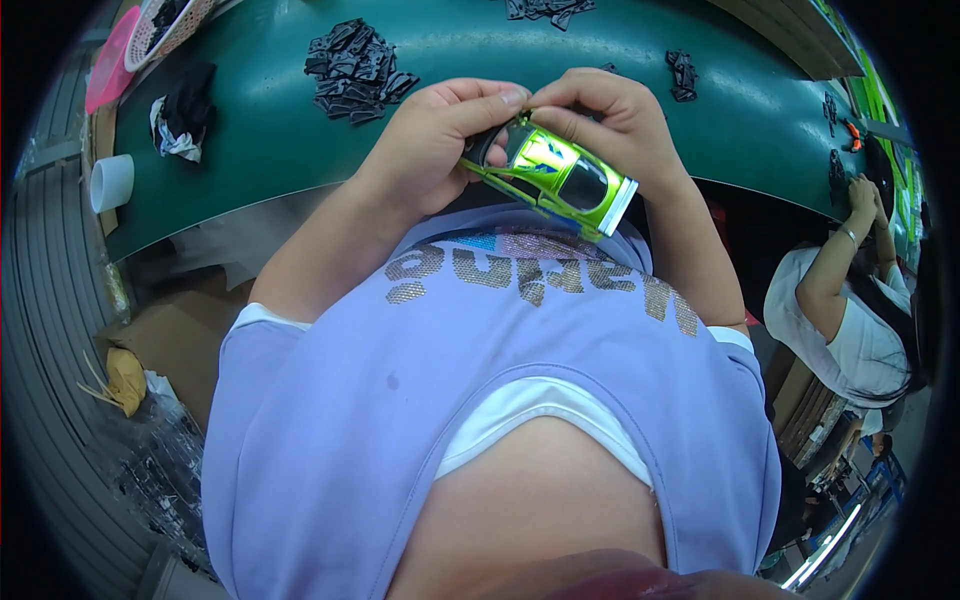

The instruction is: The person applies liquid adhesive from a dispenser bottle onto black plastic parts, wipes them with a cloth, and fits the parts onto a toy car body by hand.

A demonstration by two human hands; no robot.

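Between my two hands, above the near edge of the green table, is a bright green toy car body (552, 170) with dark window openings and blue marks. My left hand (440, 135) is closed on the car's front end, thumb and forefinger pinched at its corner, where a dark part shows. My right hand (615, 125) grips the same end from the other side, its fingertips meeting those of my left. Whatever small piece lies between the fingertips is hidden. Beyond my left hand lies a pile of black plastic parts (352, 70) on the table.
The green table (250, 130) curves across the front. More black parts (682, 75) lie farther right, others (550, 10) at the far edge. At left are a white roll (111, 183), a dark cloth (188, 108) and a basket (165, 35). A co-worker (850, 300) sits at right.
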